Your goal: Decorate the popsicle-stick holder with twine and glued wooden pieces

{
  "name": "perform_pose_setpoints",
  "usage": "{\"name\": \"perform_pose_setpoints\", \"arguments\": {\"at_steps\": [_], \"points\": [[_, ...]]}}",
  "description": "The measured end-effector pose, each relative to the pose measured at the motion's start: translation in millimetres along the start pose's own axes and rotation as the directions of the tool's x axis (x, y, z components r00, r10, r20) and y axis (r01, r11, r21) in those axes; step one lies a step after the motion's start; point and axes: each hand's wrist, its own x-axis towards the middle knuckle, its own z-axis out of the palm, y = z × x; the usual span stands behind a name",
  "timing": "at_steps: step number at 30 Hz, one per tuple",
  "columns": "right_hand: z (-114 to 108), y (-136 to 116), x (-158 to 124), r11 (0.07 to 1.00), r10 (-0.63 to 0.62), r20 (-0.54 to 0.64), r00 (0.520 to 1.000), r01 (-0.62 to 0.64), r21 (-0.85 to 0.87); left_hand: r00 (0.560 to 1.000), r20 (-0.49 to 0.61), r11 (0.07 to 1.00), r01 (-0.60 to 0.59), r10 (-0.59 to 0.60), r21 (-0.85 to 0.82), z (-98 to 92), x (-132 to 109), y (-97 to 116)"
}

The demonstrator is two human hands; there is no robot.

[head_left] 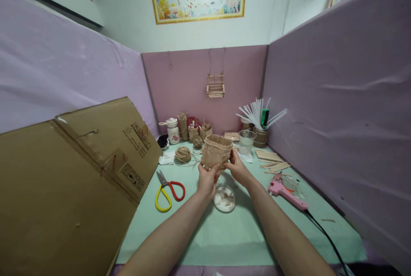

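Observation:
A small tan burlap-covered basket (215, 151) with a braided rim is held up above the table, its open top tilted a little so part of the inside shows. My left hand (208, 178) grips its lower front edge, thumb on the front. On the right side, my right hand (236, 167) is closed around the lower corner. Below the hands sits a round white dish (224, 207) with small light scraps in it. Scissors (167, 192) with one yellow and one red handle lie to the left. The far side of the basket is hidden.
A pink glue gun (287, 194) with a black cord lies at right, near flat wooden sticks (272, 162). Twine (183, 155), a white bottle (173, 131), a clear cup (247, 141) and a pot of white glue sticks (260, 135) stand behind. A large cardboard box (80, 182) fills the left.

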Motion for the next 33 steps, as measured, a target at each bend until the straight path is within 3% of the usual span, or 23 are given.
{"name": "perform_pose_setpoints", "arguments": {"at_steps": [8,18,23,29,33], "points": [[2.3,3.3,-3.9,0.999,0.032,0.025,0.999,-0.031,-0.03,0.989,-0.034,0.989,-0.145,0.144,-0.019,-1.0,3.0,-1.9],[6.1,-3.2,-6.5,1.0,0.03,0.117,0.993,-0.03,-0.002,0.981,-0.058,0.983,-0.184,0.183,-0.002,-4.4,6.5,-6.4],[4.9,-2.7,-5.9,0.998,0.041,0.105,0.994,-0.035,-0.056,0.976,-0.047,0.977,-0.21,0.212,0.03,-4.0,6.2,-8.2],[7.3,-7.6,-7.7,0.997,0.06,0.078,0.995,-0.056,-0.053,0.985,-0.049,0.985,-0.166,0.168,0.049,-1.0,2.3,-5.6],[6.8,-6.8,-7.2,0.99,0.101,-0.026,0.994,-0.103,-0.092,0.995,-0.017,0.994,-0.095,0.096,0.051,-0.1,-1.9,-3.6]]}}
